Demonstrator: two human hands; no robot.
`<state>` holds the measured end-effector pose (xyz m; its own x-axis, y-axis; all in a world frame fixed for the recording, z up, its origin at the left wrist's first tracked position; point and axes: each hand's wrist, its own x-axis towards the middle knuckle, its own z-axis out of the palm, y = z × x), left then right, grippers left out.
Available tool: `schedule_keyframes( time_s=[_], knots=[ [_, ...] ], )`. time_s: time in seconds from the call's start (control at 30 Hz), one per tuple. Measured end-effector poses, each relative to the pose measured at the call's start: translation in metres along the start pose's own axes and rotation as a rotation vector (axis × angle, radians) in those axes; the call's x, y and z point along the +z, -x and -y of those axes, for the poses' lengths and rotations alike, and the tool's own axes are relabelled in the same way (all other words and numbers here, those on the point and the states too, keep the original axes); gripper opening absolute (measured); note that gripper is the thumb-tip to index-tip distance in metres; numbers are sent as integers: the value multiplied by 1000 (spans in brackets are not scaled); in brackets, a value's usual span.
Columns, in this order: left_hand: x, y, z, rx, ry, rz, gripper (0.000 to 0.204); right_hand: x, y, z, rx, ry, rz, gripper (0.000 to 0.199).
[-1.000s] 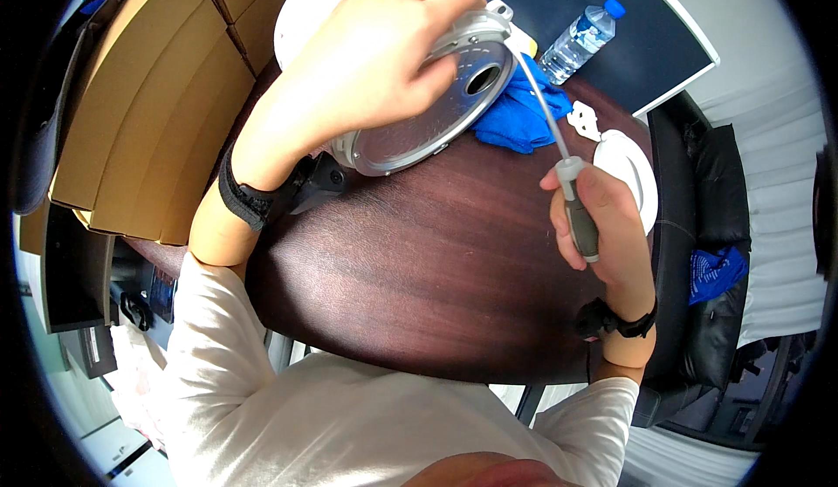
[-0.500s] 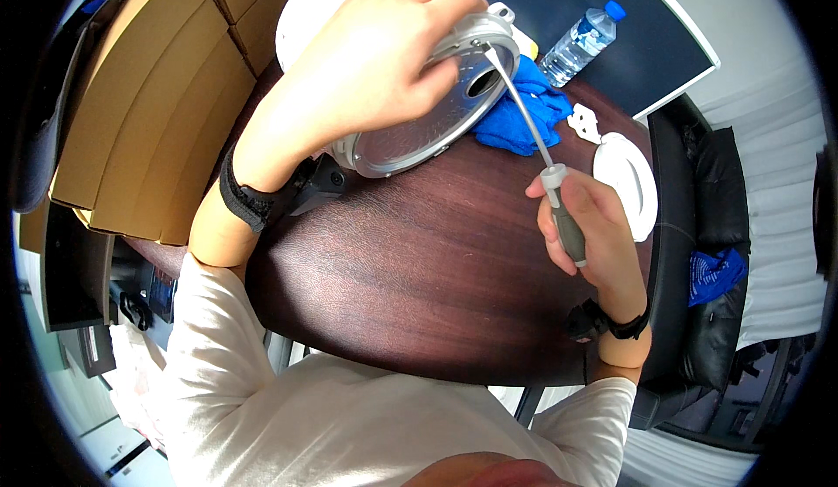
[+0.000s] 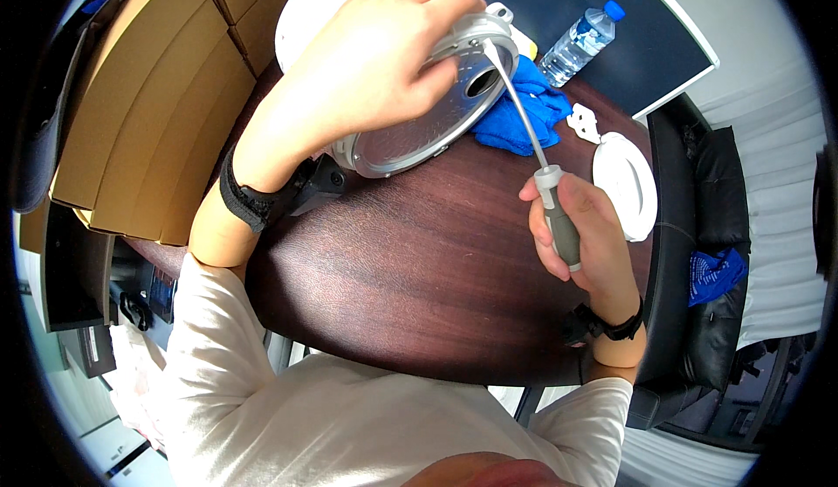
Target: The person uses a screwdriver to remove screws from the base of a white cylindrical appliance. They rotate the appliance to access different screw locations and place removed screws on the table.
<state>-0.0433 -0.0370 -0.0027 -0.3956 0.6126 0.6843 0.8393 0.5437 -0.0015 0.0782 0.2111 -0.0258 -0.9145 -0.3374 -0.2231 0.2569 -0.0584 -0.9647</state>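
My left hand [image 3: 375, 59] lies spread over the top of a round grey appliance lid [image 3: 419, 125] with a metal inner plate, holding it tilted on the dark wooden table [image 3: 419, 269]. My right hand [image 3: 580, 234] grips the grey handle of a long screwdriver [image 3: 524, 112]. Its shaft runs up and left, and its tip touches the lid's upper rim near a dark round opening [image 3: 480, 81]. A white appliance body [image 3: 314, 3] sits behind the lid, mostly hidden by my left hand.
A blue cloth [image 3: 524, 107] lies right of the lid. A white round lid [image 3: 624, 186] and a small white part [image 3: 580, 123] rest near the table's right edge. A water bottle [image 3: 576, 42] stands at the back. Cardboard boxes [image 3: 148, 94] are stacked left; a black chair [image 3: 707, 260] is right.
My right hand has moved left and up with the screwdriver, and its tip has travelled from beside the lid onto the lid's upper rim. My left hand stays on the lid.
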Motion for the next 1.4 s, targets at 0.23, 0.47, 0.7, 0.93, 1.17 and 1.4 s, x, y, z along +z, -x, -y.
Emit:
schedule_keyframes(
  time_s=[0.23,0.47,0.7,0.93,1.17,1.4],
  knots=[
    [0,1,0,-8,10,4,50,2,1,-1,-10,12,14,47],
    [-1,0,-3,-52,30,8,48,2,0,-3,-18,9,41,46],
    [19,3,-32,-238,-198,-55,49,10,10,23,120,-70,39,47],
    [31,7,-36,-311,-224,-94,51,-3,6,30,113,255,16,46],
    [30,6,-34,-293,-212,-96,50,-11,2,33,-555,1628,-473,29],
    [27,7,-33,-272,-204,-87,49,-34,-16,37,-790,1423,-365,26]
  ],
)
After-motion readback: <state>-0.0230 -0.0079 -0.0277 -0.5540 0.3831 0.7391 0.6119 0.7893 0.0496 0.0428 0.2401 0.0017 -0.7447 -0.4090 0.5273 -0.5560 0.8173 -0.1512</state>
